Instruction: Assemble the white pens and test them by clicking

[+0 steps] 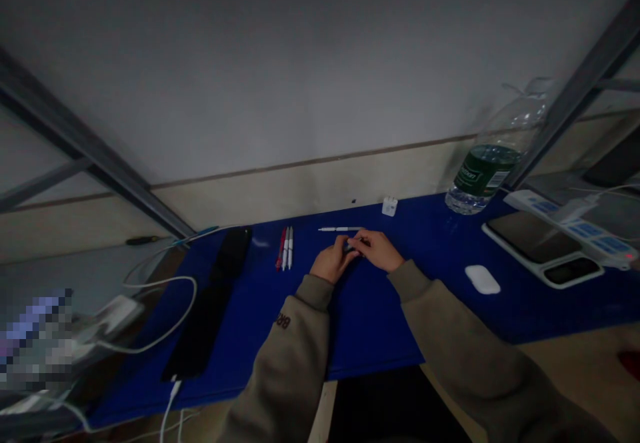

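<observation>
Over the middle of the blue tabletop [370, 323], my left hand [331, 262] and my right hand [378, 250] meet at the fingertips. Both are closed on a small dark grey object [349, 246], mostly covered by the fingers, so its kind is unclear. Just beyond the hands lies a slim white pen [333, 229], its right end close to my right fingers. To the left of my left hand, a red pen [281, 250] and two grey-and-white pens [288, 248] rest side by side.
A small white cube-shaped item [389, 206] and a large water bottle [483, 163] stand at the back. Rightward are a white rounded case [483, 280], a white scale-like device [540, 243] and a power strip [580, 226]. Dark phones [197, 330] and white cables [173, 343] lie left.
</observation>
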A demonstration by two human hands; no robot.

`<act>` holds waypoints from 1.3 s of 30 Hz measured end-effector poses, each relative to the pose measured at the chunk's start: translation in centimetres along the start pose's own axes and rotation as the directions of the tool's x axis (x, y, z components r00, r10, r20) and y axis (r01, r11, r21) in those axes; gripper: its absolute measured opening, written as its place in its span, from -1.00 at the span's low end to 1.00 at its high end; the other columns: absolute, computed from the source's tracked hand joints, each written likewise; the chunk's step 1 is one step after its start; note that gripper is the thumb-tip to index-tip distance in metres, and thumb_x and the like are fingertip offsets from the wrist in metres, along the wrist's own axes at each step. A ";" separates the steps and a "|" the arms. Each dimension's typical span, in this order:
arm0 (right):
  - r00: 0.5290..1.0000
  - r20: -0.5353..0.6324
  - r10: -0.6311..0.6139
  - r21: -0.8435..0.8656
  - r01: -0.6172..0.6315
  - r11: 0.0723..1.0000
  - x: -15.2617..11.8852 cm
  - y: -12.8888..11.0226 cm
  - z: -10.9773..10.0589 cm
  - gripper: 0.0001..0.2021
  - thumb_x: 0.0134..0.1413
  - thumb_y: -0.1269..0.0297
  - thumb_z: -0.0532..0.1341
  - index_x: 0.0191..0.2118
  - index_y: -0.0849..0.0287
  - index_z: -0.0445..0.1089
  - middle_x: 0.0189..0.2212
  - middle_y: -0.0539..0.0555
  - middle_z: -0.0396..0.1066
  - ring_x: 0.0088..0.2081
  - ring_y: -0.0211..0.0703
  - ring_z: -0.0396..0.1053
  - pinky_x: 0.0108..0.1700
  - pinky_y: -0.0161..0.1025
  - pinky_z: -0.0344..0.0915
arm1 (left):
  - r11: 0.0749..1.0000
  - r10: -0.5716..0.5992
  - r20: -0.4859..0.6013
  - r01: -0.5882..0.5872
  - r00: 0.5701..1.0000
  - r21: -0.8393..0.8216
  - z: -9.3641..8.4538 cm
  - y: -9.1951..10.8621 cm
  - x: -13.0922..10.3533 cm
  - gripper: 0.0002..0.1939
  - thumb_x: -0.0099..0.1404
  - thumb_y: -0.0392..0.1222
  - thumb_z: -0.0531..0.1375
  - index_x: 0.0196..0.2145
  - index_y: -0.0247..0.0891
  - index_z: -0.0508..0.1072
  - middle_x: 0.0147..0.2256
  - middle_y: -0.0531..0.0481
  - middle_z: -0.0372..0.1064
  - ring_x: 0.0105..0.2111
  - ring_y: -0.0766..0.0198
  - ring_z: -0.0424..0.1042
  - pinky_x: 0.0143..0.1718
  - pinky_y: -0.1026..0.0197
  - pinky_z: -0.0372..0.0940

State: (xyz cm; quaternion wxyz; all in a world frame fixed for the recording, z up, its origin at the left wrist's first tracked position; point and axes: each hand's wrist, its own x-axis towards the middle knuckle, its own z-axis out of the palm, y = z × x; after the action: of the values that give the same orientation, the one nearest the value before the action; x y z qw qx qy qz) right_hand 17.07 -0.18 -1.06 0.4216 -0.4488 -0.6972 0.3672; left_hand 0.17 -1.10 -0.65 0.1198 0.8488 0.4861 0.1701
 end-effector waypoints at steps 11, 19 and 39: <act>0.995 -0.008 -0.100 0.077 0.100 0.992 0.0 -0.2 0.0 -0.79 0.14 0.24 0.09 -0.12 0.14 0.30 -0.36 0.03 0.40 -0.41 -0.27 0.32 -0.36 -0.31 0.22 | 0.997 -0.049 -0.018 0.050 0.999 0.063 0.2 0.0 0.1 -0.65 0.41 -0.04 -0.22 -0.16 -0.25 0.26 -0.43 -0.08 0.41 -0.41 0.18 0.46 -0.41 0.26 0.22; 0.998 -0.025 -0.056 0.040 0.057 0.998 0.1 0.4 0.0 -0.77 0.13 0.20 0.12 -0.11 0.13 0.28 -0.39 0.01 0.40 -0.37 -0.24 0.36 -0.27 -0.27 0.26 | 0.998 0.062 -0.001 -0.062 0.998 0.013 0.4 0.1 0.1 -0.68 0.40 -0.05 -0.14 -0.08 -0.26 0.25 -0.35 -0.10 0.43 -0.35 0.19 0.46 -0.38 0.26 0.24; 0.997 0.020 -0.080 -0.142 0.082 0.986 0.3 0.5 -0.6 -0.70 0.16 0.07 0.07 -0.34 0.18 0.40 -0.47 0.02 0.42 -0.45 -0.25 0.32 -0.38 -0.32 0.17 | 0.984 -0.115 -0.013 0.116 0.993 0.136 -0.4 0.6 -0.1 -0.55 0.39 0.08 -0.25 -0.10 -0.15 0.29 -0.44 -0.06 0.42 -0.42 0.16 0.46 -0.43 0.26 0.21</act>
State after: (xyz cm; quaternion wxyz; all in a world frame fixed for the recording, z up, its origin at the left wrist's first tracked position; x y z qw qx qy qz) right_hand 17.71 0.33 -1.25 0.3982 -0.4463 -0.7422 0.3022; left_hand 0.47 -1.49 -0.09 0.0696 0.8250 0.5453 0.1312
